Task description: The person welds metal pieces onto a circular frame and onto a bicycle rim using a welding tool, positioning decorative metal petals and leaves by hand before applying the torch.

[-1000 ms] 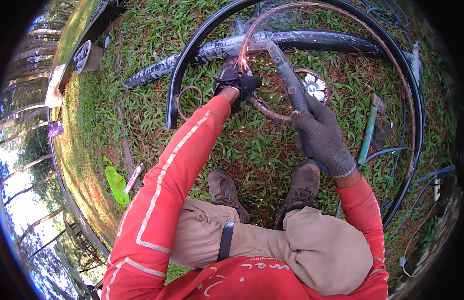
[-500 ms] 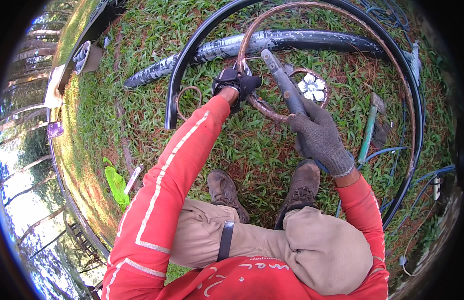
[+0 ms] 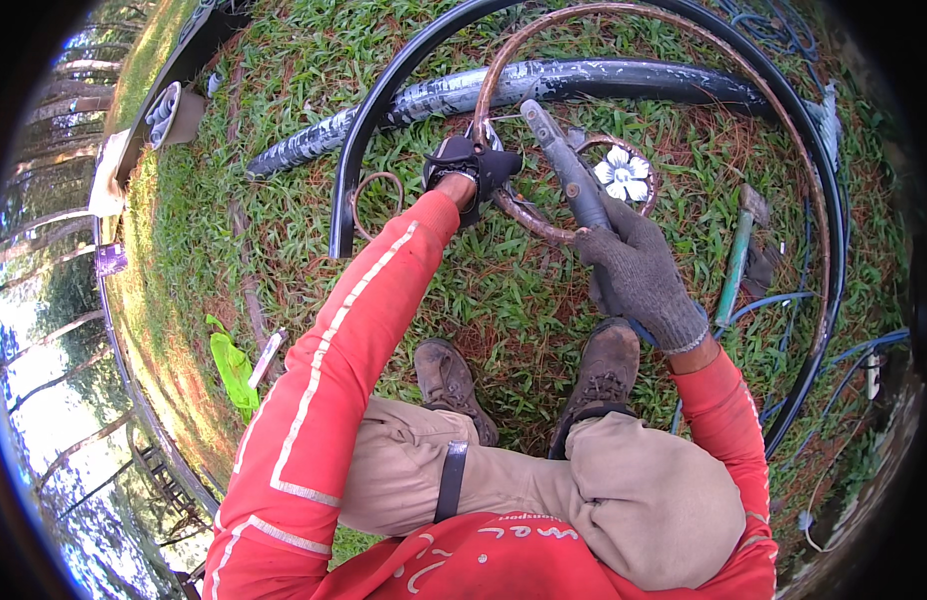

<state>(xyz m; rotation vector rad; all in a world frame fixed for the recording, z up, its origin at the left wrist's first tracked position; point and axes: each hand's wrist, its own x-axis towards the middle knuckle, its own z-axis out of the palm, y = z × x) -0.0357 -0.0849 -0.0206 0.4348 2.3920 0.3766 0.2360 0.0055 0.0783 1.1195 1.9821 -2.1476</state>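
My left hand [image 3: 468,172], in a black glove, is closed on a copper-brown metal scroll [image 3: 491,92] where its curls meet. Its fingertips are partly hidden. My right hand [image 3: 646,272], in a dark grey knitted glove, wraps around a long, narrow grey tool [image 3: 566,168] with round screw heads along its body. The tool points up and left, with its tip just right of the left hand; its exact kind is unclear. A white metal flower [image 3: 622,174] sits inside a small brown ring right of the tool. A thinner brown ring [image 3: 378,178] curls left of my left hand.
A large black curved bar [image 3: 369,130] arches around the scroll. Behind lies a thick black pipe with worn white paint [image 3: 434,97]. On the right are a green-handled hammer [image 3: 737,262] and blue cable [image 3: 869,342]. A bright green cloth [image 3: 232,370] lies left of my boots [image 3: 451,385].
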